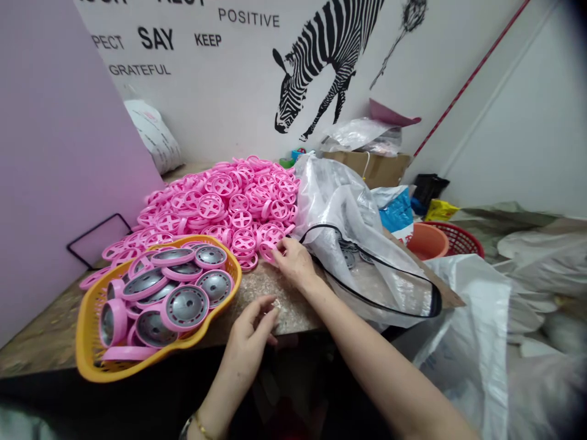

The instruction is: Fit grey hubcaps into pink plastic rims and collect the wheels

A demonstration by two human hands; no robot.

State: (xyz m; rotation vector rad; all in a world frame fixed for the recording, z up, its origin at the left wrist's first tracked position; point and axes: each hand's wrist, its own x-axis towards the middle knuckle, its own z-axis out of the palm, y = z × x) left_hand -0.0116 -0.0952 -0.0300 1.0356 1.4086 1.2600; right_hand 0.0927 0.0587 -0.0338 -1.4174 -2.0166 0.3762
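A heap of pink plastic wheel rims (211,206) with spoked centres covers the back of the table. At the heap's front right edge, my right hand (296,263) pinches one pink wheel rim (268,252) between thumb and fingers. Close to the table's front edge is my left hand (254,327), its fingers loosely curved and apart from the thumb, with nothing visible in it. To its left, a yellow plastic basket (87,327) holds several pink rims fitted with grey discs (184,307). Right of my right hand lies a clear bag (332,195) with grey discs (348,258) inside its black-edged mouth.
A cardboard box (387,169) topped with plastic wrap stands at the back right. Beyond the table's right side are an orange tub (427,241), a red basket (458,238) and white sacks (477,293). A black wire frame (98,231) stands by the left wall.
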